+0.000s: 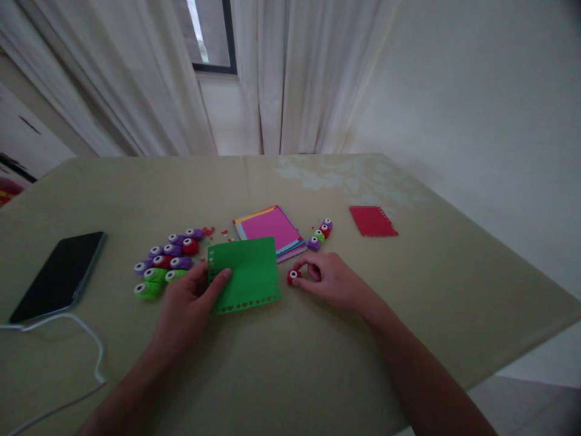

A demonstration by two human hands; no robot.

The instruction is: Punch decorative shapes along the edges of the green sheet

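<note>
A green paper sheet (247, 272) with small shapes punched along its edges lies flat on the table. My left hand (190, 303) grips its left edge, thumb on top. My right hand (331, 280) pinches a small red paper punch (293, 277) just right of the sheet, resting on the table. A stack of coloured paper (272, 229), pink on top, sits behind the green sheet.
A cluster of purple, red and green punches (166, 261) lies left of the sheet; three more punches (320, 234) lie to the right. A red punched sheet (372, 221) is further right. A black phone (61, 274) with a white cable (86, 339) lies far left. Paper scraps (215, 233).
</note>
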